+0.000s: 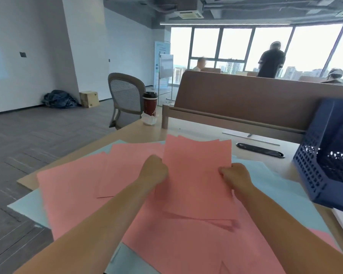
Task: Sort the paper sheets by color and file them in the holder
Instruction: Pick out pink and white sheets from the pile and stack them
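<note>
You are looking down at a light wooden table (139, 133) covered with loose sheets of paper. Your left hand (153, 171) and your right hand (235, 175) each pinch one side edge of a small stack of pink sheets (197, 175). Both hands are closed on the stack, thumbs on top, holding it raised and tilted above the table. The stack's long axis runs straight away from you, its far edge higher than its near edge. The top edges are slightly uneven, so the sheets are not yet squared.

Under the stack more pink paper (75, 196) lies fanned out, mostly to your left and toward you. Pale blue sheets (265, 180) show beneath it, at the far left corner and to your right.

The dark blue mesh file holder (325, 165) stands at the right edge of the table, to the right of your right hand and a little farther from you. Your right hand is clearly the nearer one. The holder's open slots look to face up and toward the left, though the picture cuts it off.

Filing these pink sheets would likely mean carrying the stack rightward and turning it to slide in edge first.

A red cup (150, 103) stands at the far left corner, well apart.
</note>
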